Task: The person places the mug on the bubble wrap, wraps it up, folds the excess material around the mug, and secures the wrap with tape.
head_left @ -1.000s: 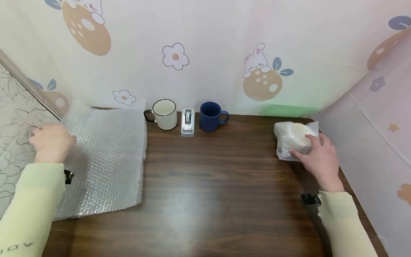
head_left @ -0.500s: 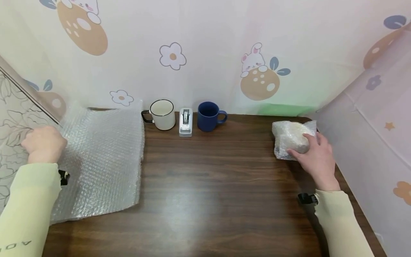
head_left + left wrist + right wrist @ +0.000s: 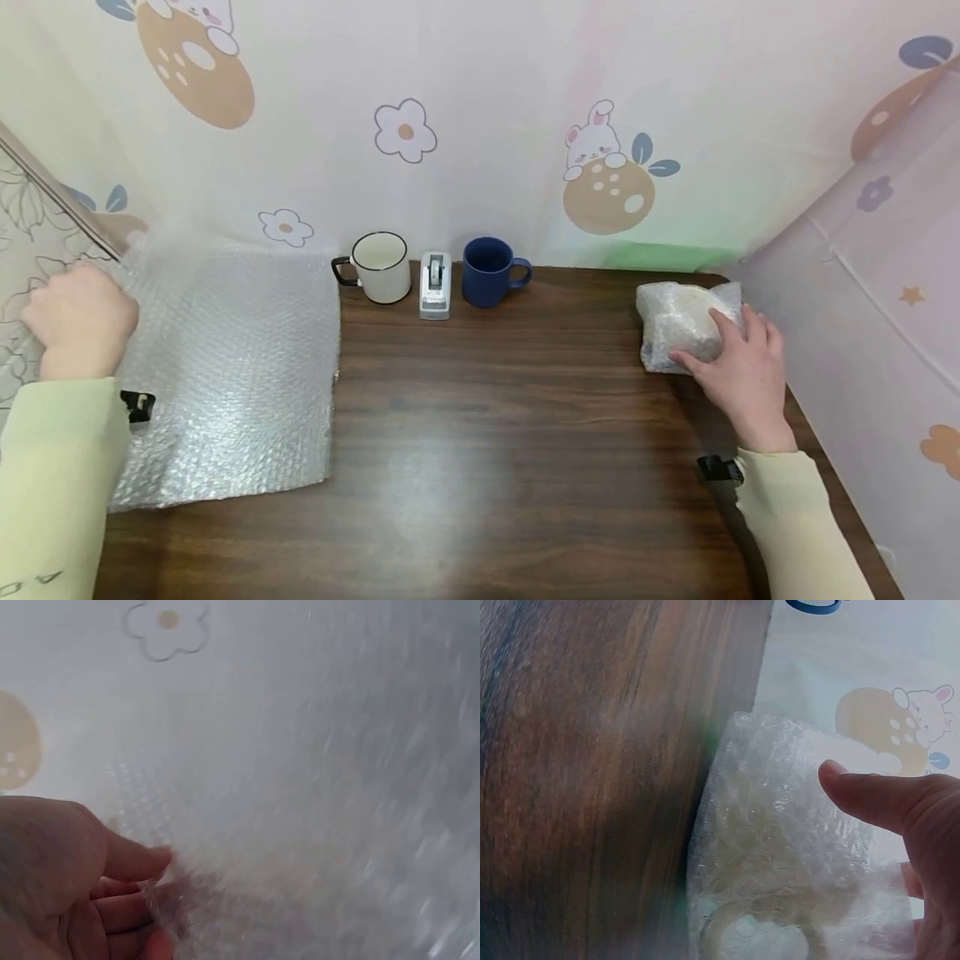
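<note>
At the far left, my left hand (image 3: 81, 321) pinches the left edge of a clear bubble wrap sheet (image 3: 247, 375). That edge is raised, and the rest of the sheet lies over the table. In the left wrist view the thumb and fingers (image 3: 139, 862) close on the film's edge. On the far right my right hand (image 3: 746, 375) holds a bubble-wrapped bundle (image 3: 678, 325) that sits on the table. The right wrist view shows the thumb (image 3: 862, 796) on one side and fingertips at the other. A pale item with a ring-shaped part (image 3: 724, 922) shows through the wrap.
Along the back of the brown wooden table (image 3: 480, 467) stand a white mug (image 3: 386, 279) with black rim and handle, a small tape dispenser (image 3: 435, 292) and a blue mug (image 3: 486, 283). A patterned curtain (image 3: 487, 150) hangs right behind them, with another panel along the right side.
My left hand has moved left and slightly up, drawing the left edge of the bubble wrap with it. The right hand has stayed on the wrapped bundle.
</note>
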Demonstrator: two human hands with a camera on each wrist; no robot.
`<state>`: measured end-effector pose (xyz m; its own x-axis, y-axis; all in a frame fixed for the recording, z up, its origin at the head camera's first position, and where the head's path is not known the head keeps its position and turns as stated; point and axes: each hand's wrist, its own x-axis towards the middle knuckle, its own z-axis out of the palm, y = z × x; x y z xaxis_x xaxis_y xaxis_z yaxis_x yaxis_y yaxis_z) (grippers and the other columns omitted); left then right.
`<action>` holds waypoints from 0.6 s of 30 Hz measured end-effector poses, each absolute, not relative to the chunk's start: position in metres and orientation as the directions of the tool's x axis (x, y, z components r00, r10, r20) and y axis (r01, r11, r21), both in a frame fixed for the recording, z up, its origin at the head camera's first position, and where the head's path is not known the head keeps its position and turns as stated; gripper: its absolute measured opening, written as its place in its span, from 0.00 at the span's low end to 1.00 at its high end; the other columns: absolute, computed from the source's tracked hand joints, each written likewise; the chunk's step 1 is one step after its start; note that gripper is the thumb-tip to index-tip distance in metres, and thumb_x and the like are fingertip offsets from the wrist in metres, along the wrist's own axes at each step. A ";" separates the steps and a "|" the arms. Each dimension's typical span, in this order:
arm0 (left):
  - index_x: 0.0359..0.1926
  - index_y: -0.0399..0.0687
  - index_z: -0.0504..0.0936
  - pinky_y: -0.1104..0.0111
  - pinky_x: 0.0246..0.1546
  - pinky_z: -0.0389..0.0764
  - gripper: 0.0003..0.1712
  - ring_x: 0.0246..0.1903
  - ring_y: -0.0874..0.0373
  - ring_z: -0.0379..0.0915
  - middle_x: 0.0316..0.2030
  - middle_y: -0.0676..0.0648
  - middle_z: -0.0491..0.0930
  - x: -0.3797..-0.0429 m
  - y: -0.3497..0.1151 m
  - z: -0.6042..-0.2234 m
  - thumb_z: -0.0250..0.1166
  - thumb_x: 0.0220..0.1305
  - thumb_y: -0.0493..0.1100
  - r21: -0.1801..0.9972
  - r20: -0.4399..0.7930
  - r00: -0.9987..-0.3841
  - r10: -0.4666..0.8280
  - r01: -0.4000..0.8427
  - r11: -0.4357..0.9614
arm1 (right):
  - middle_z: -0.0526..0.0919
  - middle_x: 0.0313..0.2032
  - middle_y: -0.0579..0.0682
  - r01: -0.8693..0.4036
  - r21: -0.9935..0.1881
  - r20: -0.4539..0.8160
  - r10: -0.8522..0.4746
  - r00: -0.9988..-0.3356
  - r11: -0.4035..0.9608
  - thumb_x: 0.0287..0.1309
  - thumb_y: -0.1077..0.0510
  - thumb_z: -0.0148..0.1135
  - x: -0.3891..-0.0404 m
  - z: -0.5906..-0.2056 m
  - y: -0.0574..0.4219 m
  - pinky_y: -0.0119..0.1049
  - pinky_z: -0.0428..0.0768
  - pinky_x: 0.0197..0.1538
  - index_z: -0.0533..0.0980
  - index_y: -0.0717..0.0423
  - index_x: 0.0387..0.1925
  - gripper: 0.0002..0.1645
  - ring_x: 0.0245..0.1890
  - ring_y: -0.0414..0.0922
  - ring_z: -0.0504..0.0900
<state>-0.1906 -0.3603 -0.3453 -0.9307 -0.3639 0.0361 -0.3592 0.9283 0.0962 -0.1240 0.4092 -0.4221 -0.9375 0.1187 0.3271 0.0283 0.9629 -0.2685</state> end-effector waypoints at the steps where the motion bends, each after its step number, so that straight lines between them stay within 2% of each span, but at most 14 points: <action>1: 0.42 0.14 0.65 0.38 0.29 0.71 0.22 0.39 0.17 0.68 0.38 0.13 0.68 -0.190 -0.359 -0.341 0.44 0.59 0.37 0.101 0.046 -0.925 -0.377 -0.371 0.923 | 0.55 0.68 0.78 0.022 -0.266 0.333 0.114 -0.936 0.964 0.47 0.44 0.77 -0.124 -0.422 0.408 0.65 0.48 0.68 0.67 0.67 0.65 0.51 0.67 0.75 0.50; 7: 0.50 0.15 0.62 0.38 0.27 0.70 0.25 0.40 0.16 0.68 0.39 0.13 0.68 -0.186 -0.347 -0.318 0.43 0.61 0.38 0.125 0.138 -0.905 -0.403 -0.388 0.913 | 0.57 0.68 0.75 -0.033 -0.257 0.383 0.070 -0.921 0.966 0.43 0.44 0.79 -0.124 -0.418 0.403 0.62 0.45 0.70 0.68 0.68 0.64 0.52 0.69 0.73 0.50; 12: 0.57 0.19 0.59 0.34 0.30 0.66 0.25 0.41 0.16 0.64 0.40 0.14 0.66 -0.180 -0.336 -0.306 0.40 0.63 0.35 0.280 0.244 -0.876 -0.416 -0.347 0.895 | 0.62 0.66 0.74 -0.102 -0.276 0.468 0.041 -0.883 0.956 0.41 0.48 0.80 -0.125 -0.417 0.399 0.62 0.48 0.70 0.71 0.68 0.61 0.48 0.67 0.73 0.54; 18: 0.54 0.21 0.66 0.43 0.15 0.63 0.24 0.32 0.19 0.67 0.37 0.19 0.69 -0.178 -0.335 -0.302 0.39 0.68 0.38 0.339 0.334 -0.851 -0.406 -0.294 0.894 | 0.62 0.66 0.74 -0.130 -0.312 0.499 0.046 -0.866 0.941 0.45 0.52 0.78 -0.126 -0.417 0.396 0.64 0.51 0.68 0.72 0.69 0.59 0.42 0.67 0.73 0.55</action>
<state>-0.1784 -0.3354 -0.3025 -0.8505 -0.4065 0.3337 -0.2939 0.8936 0.3394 -0.1256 0.3958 -0.4168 -0.8656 0.0460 0.4987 -0.1295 0.9414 -0.3116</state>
